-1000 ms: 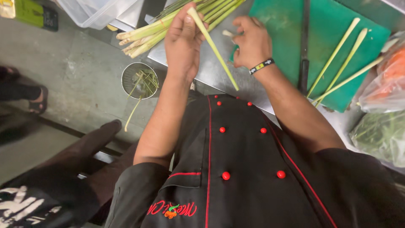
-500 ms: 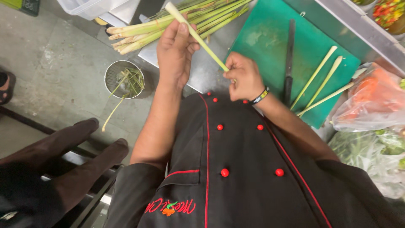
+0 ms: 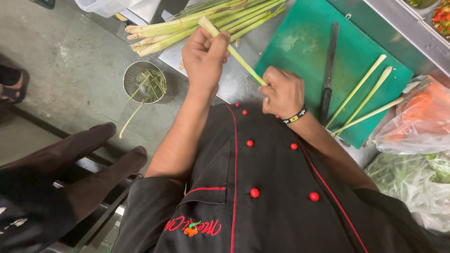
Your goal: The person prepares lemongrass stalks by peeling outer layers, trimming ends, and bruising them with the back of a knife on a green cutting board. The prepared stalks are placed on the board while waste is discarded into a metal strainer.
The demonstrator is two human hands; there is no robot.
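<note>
Both of my hands hold one pale green lemongrass stalk (image 3: 234, 51) slantwise above the steel counter's edge (image 3: 234, 86). My left hand (image 3: 204, 56) grips it near the thick upper end. My right hand (image 3: 281, 91), with a black wristband, pinches the thin lower end close to my black jacket. Behind my left hand lies a pile of untrimmed lemongrass stalks (image 3: 187, 21). A green cutting board (image 3: 300, 47) lies to the right of my hands, with a dark knife (image 3: 329, 65) and three trimmed stalks (image 3: 361, 98) on it.
A round metal bin (image 3: 140, 82) holding green trimmings stands on the floor at left, one strip hanging over its rim. Plastic bags of carrots (image 3: 422, 117) and greens (image 3: 412, 182) sit at right. Dark trouser legs (image 3: 93, 159) fill the lower left. A clear tub (image 3: 105, 5) stands at the top.
The stalk has come closer to my body. My right hand has slid to its thin end, and my left hand now holds it nearer the thick end.
</note>
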